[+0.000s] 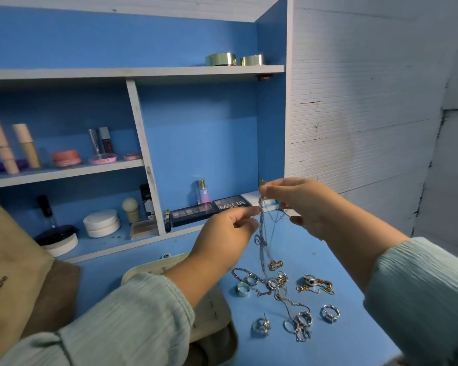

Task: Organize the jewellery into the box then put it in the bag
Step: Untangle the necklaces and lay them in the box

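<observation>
The cream fabric jewellery box (212, 310) lies largely hidden under the left forearm; only its rim and a dark inner edge show, and whether it stands open cannot be told. The tan paper bag with dark print (8, 273) is cut off at the left edge.

The tangle of thin silver chains (262, 233) hangs with its long axis vertical — top at the hands, lower end reaching into the heap of silver and gold rings and chains (280, 283) on the blue tabletop (354, 328). How many chains are in the tangle is hard to make out.

The right hand (299, 204) pinches the top of the chains between thumb and fingers. The left hand (228, 228) pinches a strand just below, fingertips at the chain. Both sleeves are pale green.

Behind stands a blue shelf unit with white boards (135, 72), holding cosmetics — a dark eyeshadow palette marked MATTE (230, 203), two gold round tins (233, 59). To the right, a white ribbed wall (368, 101).
</observation>
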